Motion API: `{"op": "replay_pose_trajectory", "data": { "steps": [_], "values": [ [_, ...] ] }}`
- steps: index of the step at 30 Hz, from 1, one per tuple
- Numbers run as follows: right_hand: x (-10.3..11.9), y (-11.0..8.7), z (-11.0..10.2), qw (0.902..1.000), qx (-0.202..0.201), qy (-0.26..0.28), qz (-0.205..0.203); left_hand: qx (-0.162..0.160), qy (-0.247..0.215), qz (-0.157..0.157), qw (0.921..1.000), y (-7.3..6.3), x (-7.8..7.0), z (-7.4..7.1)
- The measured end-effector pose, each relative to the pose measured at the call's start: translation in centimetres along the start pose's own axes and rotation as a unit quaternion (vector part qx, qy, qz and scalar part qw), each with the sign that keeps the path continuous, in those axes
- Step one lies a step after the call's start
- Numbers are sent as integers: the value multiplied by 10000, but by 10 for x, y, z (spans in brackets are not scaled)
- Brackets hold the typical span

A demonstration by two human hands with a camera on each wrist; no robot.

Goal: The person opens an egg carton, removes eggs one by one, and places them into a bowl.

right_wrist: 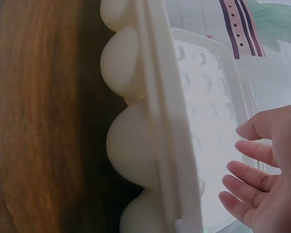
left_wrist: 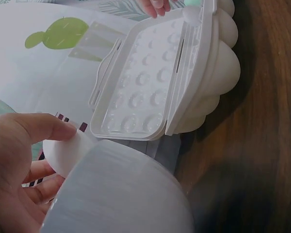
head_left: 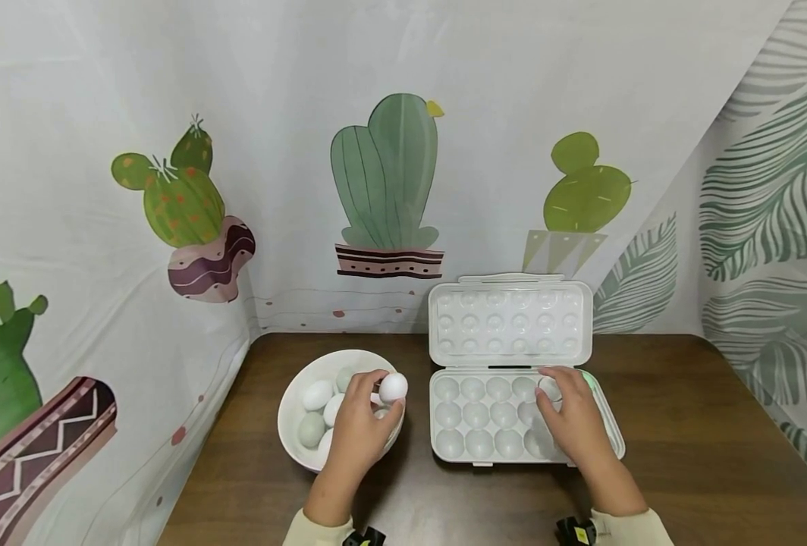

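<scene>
My left hand (head_left: 361,425) pinches a white egg (head_left: 394,387) between thumb and fingers, over the right rim of a white bowl (head_left: 287,436). Several white and pale green eggs lie in that bowl. To its right, a white plastic egg carton (head_left: 483,463) stands with its lid (head_left: 510,356) raised. Over the carton's right end is my right hand (head_left: 576,415), fingers apart and holding nothing in the right wrist view. Near its fingertips a white egg (head_left: 549,389) sits in the back row, and a green one (head_left: 589,381) shows just beyond; the hand hides nearby cups.
The bowl and carton stand on a dark wooden table (head_left: 676,425). Behind it hangs a white cloth (head_left: 281,189) printed with cacti and leaves, close to the raised lid. A gap of bare wood separates bowl and carton.
</scene>
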State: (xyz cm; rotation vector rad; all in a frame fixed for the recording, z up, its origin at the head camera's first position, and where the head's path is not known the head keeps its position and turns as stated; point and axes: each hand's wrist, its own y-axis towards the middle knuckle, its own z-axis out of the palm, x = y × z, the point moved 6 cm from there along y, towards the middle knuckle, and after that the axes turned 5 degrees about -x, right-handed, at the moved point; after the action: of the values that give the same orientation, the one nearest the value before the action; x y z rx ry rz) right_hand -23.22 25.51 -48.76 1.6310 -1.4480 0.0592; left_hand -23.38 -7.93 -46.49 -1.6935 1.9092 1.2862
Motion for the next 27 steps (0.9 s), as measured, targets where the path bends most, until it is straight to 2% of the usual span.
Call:
{"op": "replay_pose_trajectory", "data": {
  "steps": [7,14,27],
  "values": [
    [-10,-2,2,9997,60,-96,224,-19,219,-267,9994,1,9,0],
    [-18,-2,5,9989,198,-231,363,169,235,-532,9982,2,15,2],
    [-25,-4,7,9971,373,-399,531,347,358,-412,9979,1,20,6]
  ]
}}
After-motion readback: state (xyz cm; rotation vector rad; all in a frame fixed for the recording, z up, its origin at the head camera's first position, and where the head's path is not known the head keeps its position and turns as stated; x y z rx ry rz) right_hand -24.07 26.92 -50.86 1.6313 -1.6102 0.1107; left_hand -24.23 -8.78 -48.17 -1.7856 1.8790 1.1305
